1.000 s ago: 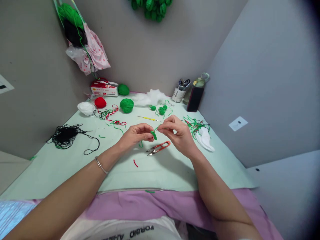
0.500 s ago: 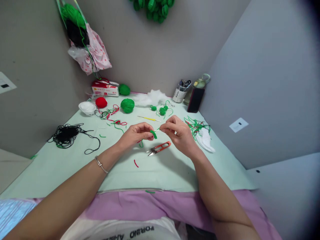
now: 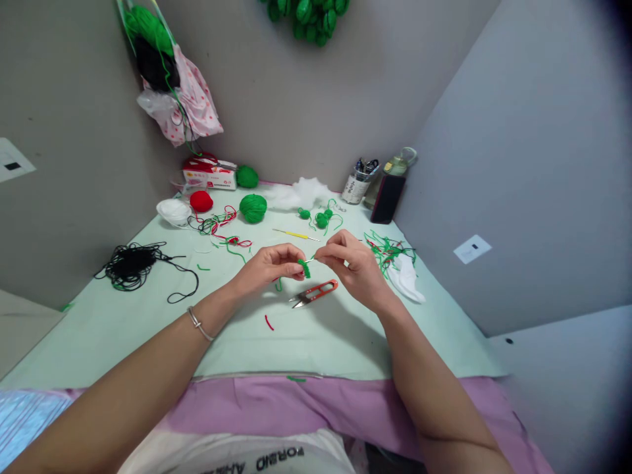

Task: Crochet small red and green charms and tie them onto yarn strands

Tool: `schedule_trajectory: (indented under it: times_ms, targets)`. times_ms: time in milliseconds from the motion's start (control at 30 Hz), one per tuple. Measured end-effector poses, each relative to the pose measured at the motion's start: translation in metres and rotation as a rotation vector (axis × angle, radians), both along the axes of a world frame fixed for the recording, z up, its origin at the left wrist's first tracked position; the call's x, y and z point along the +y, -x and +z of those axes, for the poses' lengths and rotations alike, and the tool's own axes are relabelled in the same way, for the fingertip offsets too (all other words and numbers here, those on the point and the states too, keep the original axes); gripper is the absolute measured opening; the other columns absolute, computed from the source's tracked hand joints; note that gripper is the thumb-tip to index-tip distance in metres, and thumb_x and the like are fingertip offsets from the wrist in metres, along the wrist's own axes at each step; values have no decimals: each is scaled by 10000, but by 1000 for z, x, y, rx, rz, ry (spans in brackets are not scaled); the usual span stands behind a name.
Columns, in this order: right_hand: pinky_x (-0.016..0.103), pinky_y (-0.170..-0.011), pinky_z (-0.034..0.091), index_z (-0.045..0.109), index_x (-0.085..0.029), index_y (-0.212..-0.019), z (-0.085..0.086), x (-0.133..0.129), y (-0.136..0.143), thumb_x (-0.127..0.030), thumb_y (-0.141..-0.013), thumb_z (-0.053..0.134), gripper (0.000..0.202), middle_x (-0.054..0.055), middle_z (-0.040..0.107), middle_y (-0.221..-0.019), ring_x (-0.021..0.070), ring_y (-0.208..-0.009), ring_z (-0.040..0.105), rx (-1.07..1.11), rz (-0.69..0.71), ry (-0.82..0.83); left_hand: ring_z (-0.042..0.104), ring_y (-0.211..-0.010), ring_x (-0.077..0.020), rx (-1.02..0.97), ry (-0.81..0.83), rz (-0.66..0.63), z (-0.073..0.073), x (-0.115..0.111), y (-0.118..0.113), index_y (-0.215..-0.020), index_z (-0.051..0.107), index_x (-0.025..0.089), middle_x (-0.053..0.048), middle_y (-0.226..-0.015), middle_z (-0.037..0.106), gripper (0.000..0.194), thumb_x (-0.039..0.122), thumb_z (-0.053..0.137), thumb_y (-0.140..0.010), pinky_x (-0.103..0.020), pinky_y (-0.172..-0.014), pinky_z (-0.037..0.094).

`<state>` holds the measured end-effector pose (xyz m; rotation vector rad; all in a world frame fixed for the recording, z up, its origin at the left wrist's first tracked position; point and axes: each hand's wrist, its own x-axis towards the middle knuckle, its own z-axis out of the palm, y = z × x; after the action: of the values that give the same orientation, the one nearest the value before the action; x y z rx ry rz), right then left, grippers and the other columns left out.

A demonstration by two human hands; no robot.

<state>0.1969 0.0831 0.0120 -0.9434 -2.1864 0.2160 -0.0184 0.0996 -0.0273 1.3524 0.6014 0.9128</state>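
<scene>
Over the middle of the table, my left hand (image 3: pixel 269 268) pinches a small green crocheted piece (image 3: pixel 305 268) between thumb and fingers. My right hand (image 3: pixel 351 264) is closed on a thin metal needle (image 3: pixel 310 260), whose tip reaches the green piece; most of its shaft is hidden by the fingers. A length of green yarn (image 3: pixel 279 284) hangs below my left hand. Beneath both hands lie orange thread snips (image 3: pixel 323 289), blades pointing left. Behind the hands rests a yellow-handled crochet hook (image 3: pixel 296 234).
Black yarn (image 3: pixel 131 265) lies in a tangle at left. Farther back are red (image 3: pixel 201 201), white (image 3: pixel 174 212) and green (image 3: pixel 253 209) yarn balls, and white stuffing (image 3: pixel 301 194). Yarn scraps (image 3: pixel 388 250) lie at right, near a propped phone (image 3: pixel 388 199) and a pen cup (image 3: pixel 356 186).
The view has shifted very slightly. Both hands keep nearly the same pose, and the needle tip stays at the green piece, with the right hand marginally closer to it.
</scene>
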Motion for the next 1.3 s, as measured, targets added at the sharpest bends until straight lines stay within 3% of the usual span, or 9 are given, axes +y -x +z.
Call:
schedule_trajectory:
  times_ms: [333,533,667,767,900,1067,1133,1233,1300]
  targets:
    - [276,-681,428,700,-233,-942,-5,-3,6,-160,-937,556,161,26,532,-852,138,-776,532,55,57,57,642,-766,-131,-8,48,-43,-5,1,1,-931,673,168,-3,-844,644,192,279,737,-787,-276,-790,498]
    - [271,-666,430,691,-229,-922,-10,0,9,-175,-911,600,107,25,582,-845,135,-740,546,88,-41,43,631,-781,-139,-55,93,-27,-2,-1,-1,-940,682,167,-12,-876,627,210,315,729,-799,-318,-820,517]
    - [261,-678,456,677,-220,-945,-13,-1,12,-151,-899,597,115,27,624,-877,136,-755,587,167,-61,129,616,-794,-140,-56,114,-23,-2,-1,-2,-923,683,160,-15,-875,620,201,321,714,-808,-335,-844,517]
    - [262,-691,485,677,-218,-990,-13,-4,16,-165,-929,550,150,34,646,-889,138,-759,616,199,0,181,609,-803,-140,-62,113,-22,-3,-1,-3,-905,679,158,-17,-871,620,199,327,716,-806,-326,-839,517]
    - [274,-711,504,666,-227,-1082,-15,-8,22,-217,-956,526,189,61,664,-930,155,-809,640,79,31,43,609,-816,-144,-75,117,19,-4,-1,-4,-916,673,152,-36,-908,637,239,351,725,-793,-334,-848,514]
    - [233,-605,459,658,-205,-970,-22,-6,22,-220,-980,478,181,40,652,-808,127,-679,617,-149,-35,-101,613,-776,-144,-54,117,34,-9,-2,-6,-826,658,150,-16,-802,637,224,340,752,-754,-317,-812,508]
    - [230,-589,440,656,-207,-957,-22,-8,23,-193,-977,469,188,55,673,-882,118,-679,617,-195,-36,-160,612,-767,-141,-46,109,35,-11,-1,-7,-796,648,151,-9,-780,633,205,319,754,-745,-302,-793,502]
    - [239,-584,429,656,-220,-951,-19,-14,26,-158,-963,467,199,86,681,-1061,103,-671,611,-106,-10,-219,611,-757,-142,-18,96,50,-14,0,-7,-772,632,154,-9,-771,626,203,306,759,-727,-298,-775,498]
    - [242,-588,444,641,-219,-950,-16,-18,29,-189,-970,464,181,82,691,-1032,101,-650,610,57,44,-86,612,-737,-145,5,100,66,-16,1,-7,-771,621,152,-13,-761,621,223,318,761,-721,-305,-764,502]
